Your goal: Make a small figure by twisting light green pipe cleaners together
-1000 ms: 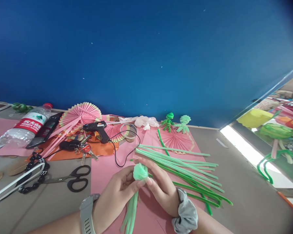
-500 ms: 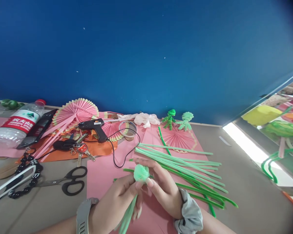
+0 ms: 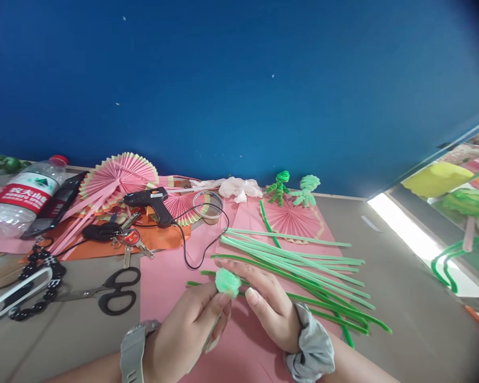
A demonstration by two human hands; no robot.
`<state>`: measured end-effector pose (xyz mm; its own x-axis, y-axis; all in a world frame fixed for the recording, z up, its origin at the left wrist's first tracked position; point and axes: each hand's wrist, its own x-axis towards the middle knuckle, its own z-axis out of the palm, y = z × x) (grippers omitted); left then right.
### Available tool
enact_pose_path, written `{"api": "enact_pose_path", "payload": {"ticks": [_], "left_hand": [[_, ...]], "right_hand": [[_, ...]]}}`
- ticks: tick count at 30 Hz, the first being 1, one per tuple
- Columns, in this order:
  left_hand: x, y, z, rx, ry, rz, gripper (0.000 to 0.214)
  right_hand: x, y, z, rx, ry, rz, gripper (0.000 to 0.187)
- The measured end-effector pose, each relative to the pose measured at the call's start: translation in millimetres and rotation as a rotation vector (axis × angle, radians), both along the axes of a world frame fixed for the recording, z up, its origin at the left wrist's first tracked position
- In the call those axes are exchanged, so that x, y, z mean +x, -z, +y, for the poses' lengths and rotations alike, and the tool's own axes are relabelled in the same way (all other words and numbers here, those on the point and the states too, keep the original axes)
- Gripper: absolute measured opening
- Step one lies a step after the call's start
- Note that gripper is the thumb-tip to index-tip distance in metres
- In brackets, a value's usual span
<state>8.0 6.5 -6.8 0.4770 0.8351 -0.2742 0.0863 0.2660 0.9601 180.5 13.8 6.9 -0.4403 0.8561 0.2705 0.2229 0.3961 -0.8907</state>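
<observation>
Two hands, one fuzzy ball (image 3: 227,281): left hand (image 3: 186,332) grip pinches it, right hand (image 3: 269,314) grip slack beside; light, squashy, hold gently.

Left hand (image 3: 187,332) pinches green pompom (image 3: 227,281) — right hand (image 3: 269,311) alongside.

A pale green, fuzzy, tightly coiled pipe-cleaner ball (image 3: 227,281) is held low in the view, towards 6 o'clock, pinched from 7 o'clock by the left hand (image 3: 187,330) and from 4 o'clock by the right hand (image 3: 268,309); its stem is largely hidden
</observation>
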Motion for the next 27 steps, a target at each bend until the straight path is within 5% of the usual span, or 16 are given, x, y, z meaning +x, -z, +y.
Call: {"api": "enact_pose_path", "payload": {"ticks": [17, 22, 27], "left_hand": [[2.4, -10.9, 1.0, 0.057, 0.052, 0.086, 0.039], [-0.3, -10.5, 6.8, -0.064, 0.101, -0.081, 0.036], [-2.4, -9.9, 9.5, -0.204, 0.117, -0.266, 0.038]], "right_hand": [[-2.6, 1.1, -0.3, -0.013, -0.028, 0.023, 0.038], [-2.5, 2.0, -0.6, -0.064, 0.042, 0.096, 0.039], [-0.8, 7.2, 1.6, -0.108, 0.073, 0.163, 0.062]]}}
